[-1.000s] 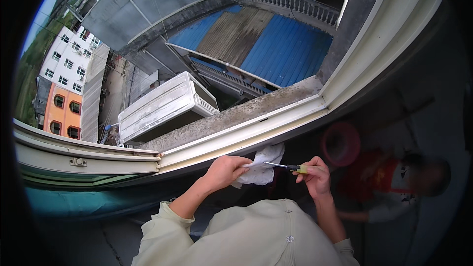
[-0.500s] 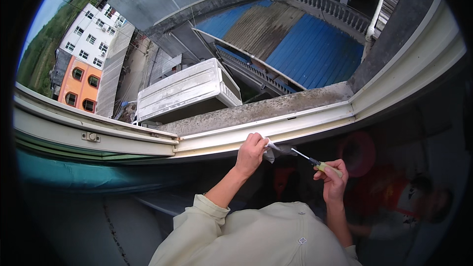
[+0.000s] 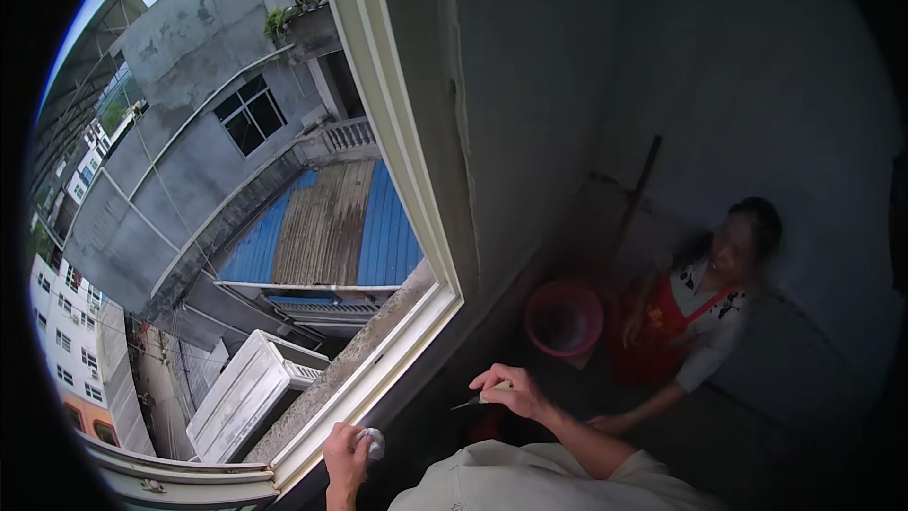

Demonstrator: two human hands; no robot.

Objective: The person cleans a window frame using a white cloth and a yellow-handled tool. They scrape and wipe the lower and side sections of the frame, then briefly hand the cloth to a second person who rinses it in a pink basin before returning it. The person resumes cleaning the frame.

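Left hand (image 3: 345, 456) by the window frame (image 3: 367, 383), fingers closed around a wadded white cloth (image 3: 375, 444). Right hand (image 3: 515, 394) well apart to the right, fingers pinching a screwdriver (image 3: 502, 386) by the handle, thin shaft pointing left, tip touching nothing visible. Pink basin (image 3: 569, 348) beyond right hand; co-worker in red apron (image 3: 653, 345) beside it, dim.

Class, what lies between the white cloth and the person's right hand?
The head view shows the screwdriver jutting from the right hand toward the white cloth, with a dark gap past its tip.
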